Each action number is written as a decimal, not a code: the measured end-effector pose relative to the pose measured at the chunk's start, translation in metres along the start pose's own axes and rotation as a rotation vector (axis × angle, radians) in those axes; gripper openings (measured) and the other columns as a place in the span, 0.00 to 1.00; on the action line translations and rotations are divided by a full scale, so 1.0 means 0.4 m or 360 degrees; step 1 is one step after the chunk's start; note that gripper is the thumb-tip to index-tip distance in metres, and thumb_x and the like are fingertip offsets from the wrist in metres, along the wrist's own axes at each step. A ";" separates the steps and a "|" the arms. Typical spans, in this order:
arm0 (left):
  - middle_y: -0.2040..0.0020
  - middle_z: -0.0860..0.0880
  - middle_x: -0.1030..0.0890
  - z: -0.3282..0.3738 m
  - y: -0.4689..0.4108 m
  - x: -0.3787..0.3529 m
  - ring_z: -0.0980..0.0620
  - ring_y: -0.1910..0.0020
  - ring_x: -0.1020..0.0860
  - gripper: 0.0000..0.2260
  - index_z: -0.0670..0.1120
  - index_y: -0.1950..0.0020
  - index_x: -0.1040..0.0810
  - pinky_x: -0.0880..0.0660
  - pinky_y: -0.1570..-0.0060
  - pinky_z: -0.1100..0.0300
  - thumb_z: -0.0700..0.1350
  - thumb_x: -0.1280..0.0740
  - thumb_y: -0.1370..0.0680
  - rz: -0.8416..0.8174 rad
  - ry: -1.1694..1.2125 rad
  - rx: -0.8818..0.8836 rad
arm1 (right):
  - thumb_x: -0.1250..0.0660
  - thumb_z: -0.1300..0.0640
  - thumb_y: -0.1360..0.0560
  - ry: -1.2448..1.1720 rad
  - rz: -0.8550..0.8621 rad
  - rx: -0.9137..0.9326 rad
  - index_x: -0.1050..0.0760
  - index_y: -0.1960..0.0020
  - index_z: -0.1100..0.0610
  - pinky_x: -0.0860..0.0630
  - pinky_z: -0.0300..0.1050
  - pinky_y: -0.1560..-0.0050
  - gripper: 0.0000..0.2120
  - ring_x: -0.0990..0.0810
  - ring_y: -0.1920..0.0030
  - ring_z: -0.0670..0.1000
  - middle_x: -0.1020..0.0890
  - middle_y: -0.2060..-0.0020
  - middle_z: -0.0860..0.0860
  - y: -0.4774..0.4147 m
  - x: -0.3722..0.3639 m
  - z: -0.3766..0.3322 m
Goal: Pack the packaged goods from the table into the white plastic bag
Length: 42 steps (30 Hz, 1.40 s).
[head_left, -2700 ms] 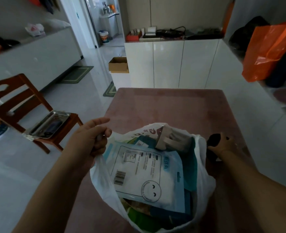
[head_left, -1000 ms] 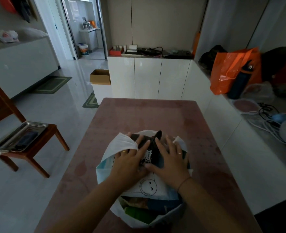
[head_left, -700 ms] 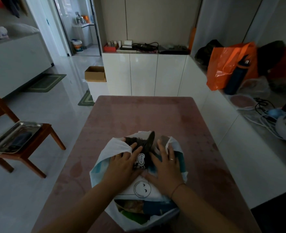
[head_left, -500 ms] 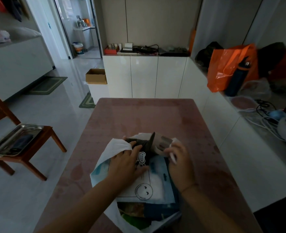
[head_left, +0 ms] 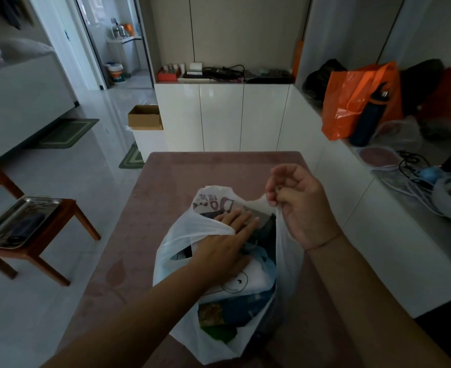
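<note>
Clearly the packing is near its end, for the dusty-pink table top shows no loose packets in view and everything sits in the thin white plastic carrier bag at its near end. Starting at the left, the left hand reaches in through the bag's mouth with its handle loop draped over the wrist; the hand lies flat, fingers spread and gripping nothing, pressed on the stacked goods — probably to hold them down so they do not ride up. Under the palm lies the white-and-blue flat pouch with a smiley face, and nearer the camera a dark blue packet and a green one show in the open mouth. Further right, the right hand pinches the bag's other handle strip between thumb and fingertips, closed tight and raised — seemingly to draw the plastic up around the load and bring the handles together.
</note>
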<state>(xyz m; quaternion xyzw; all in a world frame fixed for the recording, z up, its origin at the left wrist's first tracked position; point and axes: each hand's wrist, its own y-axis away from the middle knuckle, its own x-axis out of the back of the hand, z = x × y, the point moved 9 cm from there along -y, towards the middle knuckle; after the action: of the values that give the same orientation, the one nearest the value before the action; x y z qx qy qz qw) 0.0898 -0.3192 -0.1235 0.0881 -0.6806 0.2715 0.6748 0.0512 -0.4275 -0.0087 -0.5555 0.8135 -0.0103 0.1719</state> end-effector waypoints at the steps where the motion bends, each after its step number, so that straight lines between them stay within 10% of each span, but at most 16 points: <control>1: 0.23 0.48 0.44 -0.006 -0.003 -0.009 0.48 0.24 0.51 0.33 0.53 0.24 0.50 0.65 0.32 0.53 0.59 0.42 0.26 -0.0025 -0.0044 0.0020 | 0.47 0.80 0.31 -0.0047 -0.0028 0.0022 0.26 0.56 0.59 0.27 0.37 0.69 0.21 0.25 0.69 0.48 0.22 0.69 0.52 -0.005 -0.010 -0.007; 11: 0.22 0.49 0.53 0.004 -0.009 -0.030 0.49 0.24 0.57 0.30 0.54 0.24 0.54 0.60 0.26 0.48 0.56 0.44 0.22 -0.0238 0.0023 0.0020 | 0.42 0.75 0.27 0.0680 -0.0157 0.0146 0.26 0.49 0.56 0.23 0.36 0.67 0.17 0.19 0.66 0.49 0.20 0.56 0.50 0.033 -0.057 -0.006; 16: 0.26 0.52 0.37 -0.005 0.048 0.080 0.55 0.35 0.29 0.30 0.58 0.26 0.49 0.31 0.35 0.55 0.56 0.39 0.24 -0.0308 0.0609 0.0095 | 0.37 0.55 0.24 0.1779 -0.0503 0.0369 0.33 0.34 0.48 0.26 0.45 0.37 0.19 0.27 0.38 0.47 0.28 0.36 0.46 0.097 -0.097 0.086; 22: 0.28 0.50 0.73 -0.061 0.145 0.037 0.46 0.30 0.73 0.42 0.55 0.28 0.71 0.67 0.33 0.49 0.70 0.47 0.28 -0.0367 -0.0172 0.0204 | 0.48 0.27 0.31 0.2407 -0.0841 0.0064 0.76 0.31 0.35 0.62 0.67 0.28 0.44 0.67 0.24 0.55 0.65 0.24 0.44 0.151 -0.092 0.336; 29: 0.24 0.44 0.44 -0.076 0.187 -0.021 0.40 0.27 0.44 0.39 0.46 0.24 0.46 0.45 0.35 0.41 0.68 0.48 0.27 -0.0396 -0.0209 0.0280 | 0.53 0.28 0.30 0.2472 -0.0790 0.0154 0.74 0.28 0.39 0.67 0.64 0.30 0.42 0.68 0.25 0.55 0.57 0.22 0.49 0.156 -0.103 0.415; 36: 0.30 0.49 0.76 -0.082 0.181 -0.010 0.44 0.27 0.70 0.41 0.53 0.28 0.72 0.61 0.29 0.46 0.67 0.47 0.26 -0.0531 -0.0070 0.0305 | 0.45 0.32 0.29 0.2425 -0.0876 0.0040 0.76 0.30 0.38 0.64 0.64 0.27 0.44 0.64 0.23 0.55 0.60 0.22 0.48 0.155 -0.118 0.375; 40: 0.22 0.42 0.51 -0.058 0.206 0.088 0.43 0.27 0.41 0.40 0.60 0.26 0.65 0.40 0.31 0.48 0.63 0.39 0.26 -0.0810 -0.0057 0.0410 | 0.38 0.39 0.27 0.2368 -0.0935 0.0009 0.60 0.24 0.42 0.51 0.57 0.25 0.41 0.50 0.23 0.55 0.57 0.22 0.47 0.159 -0.112 0.290; 42: 0.34 0.44 0.27 -0.045 0.219 0.177 0.50 0.45 0.25 0.36 0.61 0.26 0.60 0.27 0.47 0.57 0.63 0.41 0.25 -0.0728 -0.0167 0.0466 | 0.39 0.38 0.27 0.2394 -0.0874 0.0070 0.55 0.23 0.43 0.44 0.55 0.26 0.39 0.44 0.25 0.54 0.52 0.22 0.47 0.162 -0.105 0.239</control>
<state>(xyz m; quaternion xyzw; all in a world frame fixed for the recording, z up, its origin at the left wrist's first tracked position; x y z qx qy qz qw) 0.0579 -0.2198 -0.0781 0.3499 -0.6306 0.2026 0.6625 0.0342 -0.3480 -0.1009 -0.5766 0.5451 -0.4400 -0.4204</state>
